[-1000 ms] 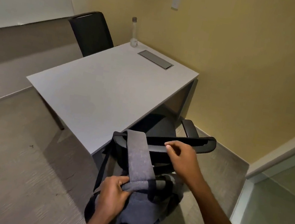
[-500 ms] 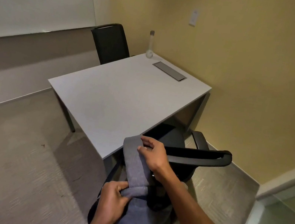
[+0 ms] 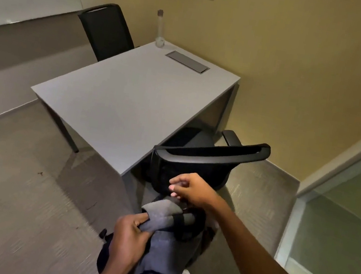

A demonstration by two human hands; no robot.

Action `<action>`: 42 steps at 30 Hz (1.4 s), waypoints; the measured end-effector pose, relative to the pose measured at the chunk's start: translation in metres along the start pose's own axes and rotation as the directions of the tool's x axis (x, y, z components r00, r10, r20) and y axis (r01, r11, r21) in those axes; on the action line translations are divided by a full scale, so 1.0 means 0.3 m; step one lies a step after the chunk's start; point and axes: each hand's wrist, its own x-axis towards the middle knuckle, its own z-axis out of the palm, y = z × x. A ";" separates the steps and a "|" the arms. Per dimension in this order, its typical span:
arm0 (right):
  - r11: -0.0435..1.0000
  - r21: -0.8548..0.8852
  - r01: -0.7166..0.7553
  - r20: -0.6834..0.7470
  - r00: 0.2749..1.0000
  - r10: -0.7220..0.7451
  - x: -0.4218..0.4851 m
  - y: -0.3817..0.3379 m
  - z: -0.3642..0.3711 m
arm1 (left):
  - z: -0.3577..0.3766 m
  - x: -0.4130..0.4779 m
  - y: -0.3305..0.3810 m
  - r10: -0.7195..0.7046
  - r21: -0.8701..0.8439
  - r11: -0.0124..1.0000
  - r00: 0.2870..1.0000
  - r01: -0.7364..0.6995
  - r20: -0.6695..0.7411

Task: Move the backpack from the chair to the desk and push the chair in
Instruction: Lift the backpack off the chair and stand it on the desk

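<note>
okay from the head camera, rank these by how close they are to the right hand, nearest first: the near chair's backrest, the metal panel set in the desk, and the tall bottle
1. near chair's backrest, just beyond the right hand.
2. metal panel, far part of the desk.
3. tall bottle, desk's far corner by the wall.

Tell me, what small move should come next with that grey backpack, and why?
Probably lift the backpack up and forward onto the desk. The left hand grips its grey strap, and the bag hangs below the desktop, behind the near chair. The right hand hovers loosely curled above the bag and could steady it.
</note>
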 end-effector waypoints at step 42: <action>0.949 -0.069 0.306 -0.945 0.284 -0.160 -0.275 0.646 -1.753 | 1.342 0.812 1.228 0.312 -0.538 0.831 0.918 -0.139 0.246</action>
